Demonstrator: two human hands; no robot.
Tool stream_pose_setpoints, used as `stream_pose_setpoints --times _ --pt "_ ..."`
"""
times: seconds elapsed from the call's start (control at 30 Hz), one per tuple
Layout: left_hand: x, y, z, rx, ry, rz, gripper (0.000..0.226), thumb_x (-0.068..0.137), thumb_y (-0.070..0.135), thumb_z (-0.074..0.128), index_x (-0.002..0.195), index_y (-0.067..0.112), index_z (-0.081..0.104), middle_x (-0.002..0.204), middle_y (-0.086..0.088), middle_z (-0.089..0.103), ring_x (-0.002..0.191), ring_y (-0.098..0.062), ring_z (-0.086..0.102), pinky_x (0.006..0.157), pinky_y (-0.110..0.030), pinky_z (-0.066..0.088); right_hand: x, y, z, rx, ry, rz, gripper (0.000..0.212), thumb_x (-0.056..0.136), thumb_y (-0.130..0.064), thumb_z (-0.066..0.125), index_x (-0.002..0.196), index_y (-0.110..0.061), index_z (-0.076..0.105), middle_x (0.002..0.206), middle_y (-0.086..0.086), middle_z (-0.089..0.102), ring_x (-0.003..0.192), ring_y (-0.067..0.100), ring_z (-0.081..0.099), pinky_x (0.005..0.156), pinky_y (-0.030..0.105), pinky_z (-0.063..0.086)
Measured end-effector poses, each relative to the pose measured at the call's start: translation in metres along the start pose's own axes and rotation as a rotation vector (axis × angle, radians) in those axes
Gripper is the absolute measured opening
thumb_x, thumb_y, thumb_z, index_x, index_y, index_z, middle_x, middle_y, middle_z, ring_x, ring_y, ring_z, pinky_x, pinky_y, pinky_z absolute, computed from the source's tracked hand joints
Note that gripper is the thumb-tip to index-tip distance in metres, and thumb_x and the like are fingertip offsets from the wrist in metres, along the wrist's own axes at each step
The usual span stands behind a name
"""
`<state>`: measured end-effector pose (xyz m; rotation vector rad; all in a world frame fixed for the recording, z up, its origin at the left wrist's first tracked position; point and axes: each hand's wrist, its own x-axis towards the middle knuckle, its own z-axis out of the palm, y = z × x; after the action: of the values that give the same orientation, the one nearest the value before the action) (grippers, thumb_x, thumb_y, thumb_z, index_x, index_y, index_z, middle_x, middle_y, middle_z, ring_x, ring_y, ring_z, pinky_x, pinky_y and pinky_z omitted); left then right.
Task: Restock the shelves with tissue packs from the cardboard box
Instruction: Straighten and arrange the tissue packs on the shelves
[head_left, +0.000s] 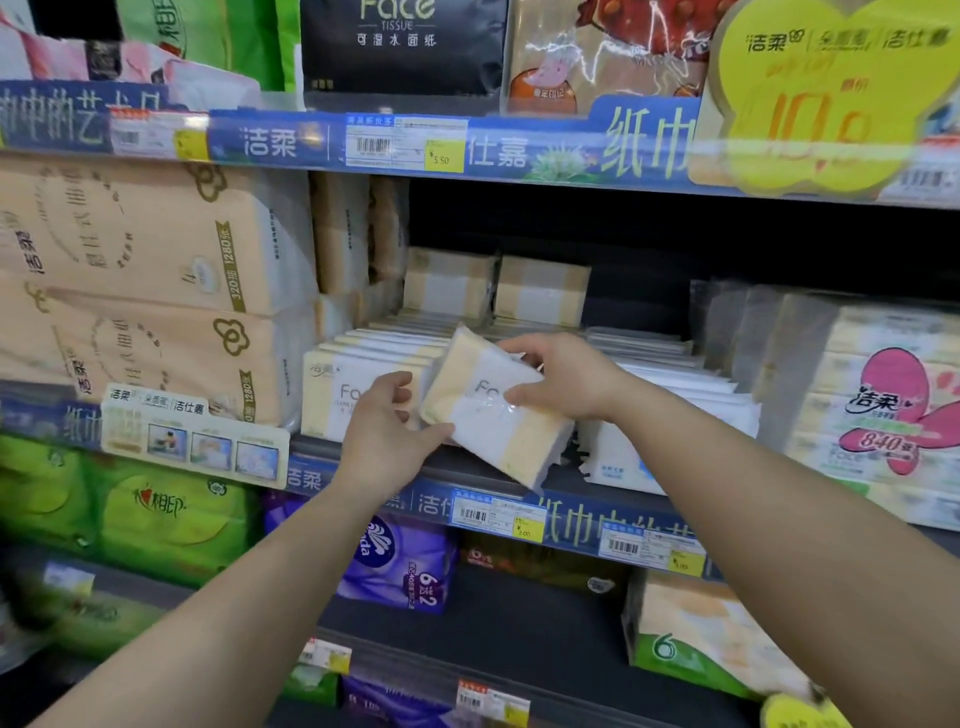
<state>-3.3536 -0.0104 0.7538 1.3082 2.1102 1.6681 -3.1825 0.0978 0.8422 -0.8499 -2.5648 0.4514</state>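
At frame centre, the left hand (384, 431) and right hand (563, 376) both grip a tilted yellow-and-white tissue pack (493, 415) above the shelf (571, 514) row.

You hold a tilted yellow-and-white tissue pack (493, 410) at frame centre with both hands, your left hand (387, 431) pinching its lower-left corner at about 8 o'clock and your right hand (558, 376) gripping its upper right edge at about 2 o'clock. It hangs just in front of the middle shelf (571, 512), over a row of matching packs (358, 384). Large peach bundles (140, 291) fill 9 o'clock, a pink-flowered pack (883, 410) sits at 3 o'clock, and a purple pack (400, 564) lies below at 6 o'clock.
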Motion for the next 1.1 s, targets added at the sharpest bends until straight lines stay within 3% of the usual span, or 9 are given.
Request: stream_pose_setpoints --times 0.1,0.23,0.33,0.43,0.53,0.6,0.8,1.0,1.1 --pt "-0.002 -0.012 0.006 0.142 0.001 0.071 0.079 0.07 0.032 0.083 0.137 0.015 0.045 0.124 -0.001 0.054 0.111 -0.019 0.052 0.098 -0.038 0.045 0.006 0.004 0.006 -0.134 0.042 -0.012 0.056 0.086 -0.023 0.069 0.138 -0.028 0.051 0.131 -0.005 0.059 0.117 0.017 0.055 0.089 0.027 0.044" --pt "-0.006 -0.018 0.008 0.356 0.097 0.193 0.082 0.069 0.039 0.081 0.139 0.019 0.044 0.135 -0.006 0.046 0.126 -0.024 0.038 0.107 -0.032 0.029 0.004 0.013 0.023 -0.372 -0.012 -0.058 0.054 0.092 -0.029 0.06 0.143 -0.032 0.043 0.134 -0.002 0.05 0.127 0.02 0.042 0.103 0.033 0.035" --pt "-0.003 -0.012 0.005 0.473 0.11 0.267 0.092 0.071 0.046 0.078 0.147 0.031 0.029 0.152 -0.006 0.025 0.139 -0.026 0.021 0.114 -0.038 0.02 -0.003 0.016 0.03 -0.395 0.143 -0.054 0.057 0.09 -0.038 0.06 0.144 -0.035 0.039 0.134 -0.003 0.044 0.128 0.02 0.033 0.106 0.035 0.024" --pt "0.005 -0.012 0.006 0.611 0.026 0.297 0.101 0.071 0.055 0.074 0.151 0.04 0.014 0.16 -0.006 0.005 0.147 -0.027 0.003 0.119 -0.045 0.007 -0.017 0.023 0.031 -0.439 0.251 -0.005 0.08 0.08 -0.056 0.063 0.149 -0.036 0.026 0.148 -0.004 0.033 0.138 0.02 0.021 0.115 0.039 0.008" --pt "0.01 -0.016 0.007 0.652 -0.034 0.286 0.103 0.073 0.058 0.071 0.151 0.043 0.006 0.161 -0.006 0.0 0.148 -0.027 -0.003 0.119 -0.048 0.003 -0.037 0.036 0.033 -0.576 0.205 0.048 0.104 0.072 -0.069 0.063 0.152 -0.037 0.006 0.159 -0.003 0.015 0.148 0.021 -0.001 0.115 0.047 -0.016" --pt "0.014 -0.017 0.009 0.644 -0.044 0.285 0.102 0.074 0.056 0.072 0.151 0.044 0.005 0.161 -0.005 -0.001 0.148 -0.028 -0.004 0.12 -0.048 0.004 -0.046 0.044 0.033 -0.634 0.189 0.062 0.109 0.07 -0.071 0.063 0.152 -0.038 -0.001 0.161 -0.003 0.01 0.148 0.022 -0.007 0.112 0.049 -0.021" --pt "0.016 -0.02 0.007 0.622 -0.026 0.299 0.101 0.074 0.052 0.075 0.151 0.041 0.011 0.161 -0.005 0.004 0.147 -0.028 0.0 0.12 -0.043 0.006 -0.042 0.041 0.041 -0.594 0.226 0.046 0.106 0.074 -0.06 0.068 0.153 -0.035 0.001 0.16 -0.001 0.012 0.148 0.023 -0.007 0.109 0.047 -0.026" --pt "0.008 -0.014 -0.001 0.602 -0.027 0.251 0.1 0.072 0.051 0.077 0.151 0.033 0.018 0.161 -0.004 0.005 0.147 -0.026 0.002 0.119 -0.039 0.007 -0.049 0.038 0.045 -0.523 0.259 0.024 0.106 0.075 -0.062 0.066 0.153 -0.035 -0.002 0.162 0.001 0.0 0.147 0.024 -0.014 0.111 0.045 -0.022" --pt "-0.007 -0.01 -0.008 0.548 0.019 0.212 0.092 0.075 0.048 0.075 0.15 0.03 0.025 0.16 -0.005 0.011 0.147 -0.025 0.008 0.119 -0.039 0.011 -0.049 0.024 0.058 -0.334 0.33 -0.12 0.087 0.081 -0.054 0.064 0.152 -0.027 0.022 0.158 0.003 0.021 0.147 0.022 0.004 0.117 0.038 -0.007"
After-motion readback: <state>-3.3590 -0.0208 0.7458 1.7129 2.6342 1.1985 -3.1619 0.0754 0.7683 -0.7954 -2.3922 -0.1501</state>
